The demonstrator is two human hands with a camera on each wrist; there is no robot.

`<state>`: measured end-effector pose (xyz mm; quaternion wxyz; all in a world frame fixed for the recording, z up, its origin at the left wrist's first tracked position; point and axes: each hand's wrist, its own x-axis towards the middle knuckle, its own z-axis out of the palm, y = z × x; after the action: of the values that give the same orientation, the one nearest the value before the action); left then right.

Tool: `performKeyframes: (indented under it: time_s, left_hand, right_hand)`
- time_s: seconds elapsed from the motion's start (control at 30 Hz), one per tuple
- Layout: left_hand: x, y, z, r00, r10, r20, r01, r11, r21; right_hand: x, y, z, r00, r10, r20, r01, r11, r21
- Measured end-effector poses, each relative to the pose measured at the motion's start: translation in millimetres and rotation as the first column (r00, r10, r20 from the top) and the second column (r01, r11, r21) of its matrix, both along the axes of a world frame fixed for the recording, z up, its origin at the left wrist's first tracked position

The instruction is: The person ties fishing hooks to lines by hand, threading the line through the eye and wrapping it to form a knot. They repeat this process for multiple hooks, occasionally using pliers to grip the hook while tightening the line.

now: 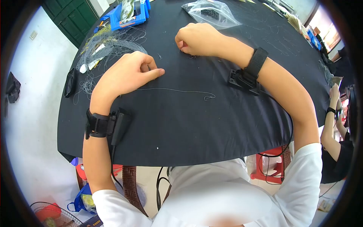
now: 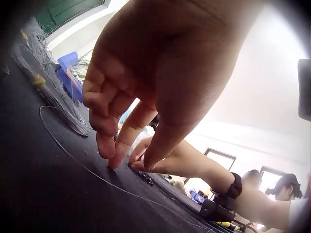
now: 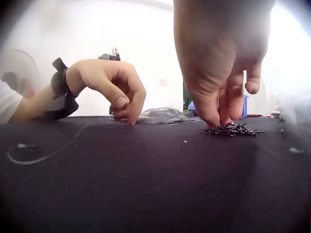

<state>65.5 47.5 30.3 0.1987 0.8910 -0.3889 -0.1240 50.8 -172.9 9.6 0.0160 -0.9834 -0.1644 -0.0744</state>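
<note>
In the head view my left hand (image 1: 126, 73) hovers low over the black cloth, its fingers loosely bent and its thumb apart from them. A thin clear line (image 1: 176, 90) lies on the cloth beside that hand, with a small loop at its far end. My right hand (image 1: 200, 39) points down farther along the table. In the right wrist view its fingertips reach into a small heap of short black pieces (image 3: 235, 130); I cannot tell whether they pinch one. Most of the heap is hidden behind the right hand in the head view.
A tangle of grey netting (image 1: 102, 49) lies left of the left hand, near a blue bin (image 1: 130, 19). Beyond the right hand is a clear plastic bag (image 1: 211, 14) with dark contents. A black case (image 1: 70, 82) sits at the left edge. Another person's arm (image 1: 332, 100) shows at right.
</note>
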Motion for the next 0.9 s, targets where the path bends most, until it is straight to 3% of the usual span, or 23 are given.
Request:
performKeyframes:
  time_s: [0.23,0.33,0.43,0.53,0.73,0.9]
  left_hand:
    - [-1,-2,0,0.999,0.004,0.039,-0.005,1.0,0.028]
    - [-3,-2,1,1.0,0.016,0.027,-0.016,0.999,0.03]
    - [-2,-2,1,0.999,0.011,0.035,-0.012,0.999,0.039]
    - [-4,-3,1,1.0,0.016,0.021,-0.017,0.999,0.044]
    - [-3,-2,0,1.0,-0.004,0.011,0.004,1.0,0.015]
    - [-5,-3,2,1.0,0.01,-0.012,-0.01,1.0,0.015]
  right_hand:
    - [6,-4,-1,0.998,0.041,-0.049,-0.039,0.999,0.031]
    - [10,-10,-5,0.996,0.067,0.051,-0.075,0.983,0.165]
    - [4,-15,4,0.986,0.107,0.124,-0.122,0.985,0.118]
    - [-6,-6,14,0.995,-0.028,-0.095,0.033,0.998,0.056]
    - [0,-8,0,0.997,0.07,0.034,-0.072,0.995,0.071]
    - [1,-6,3,0.997,0.049,-0.064,-0.039,0.989,0.145]
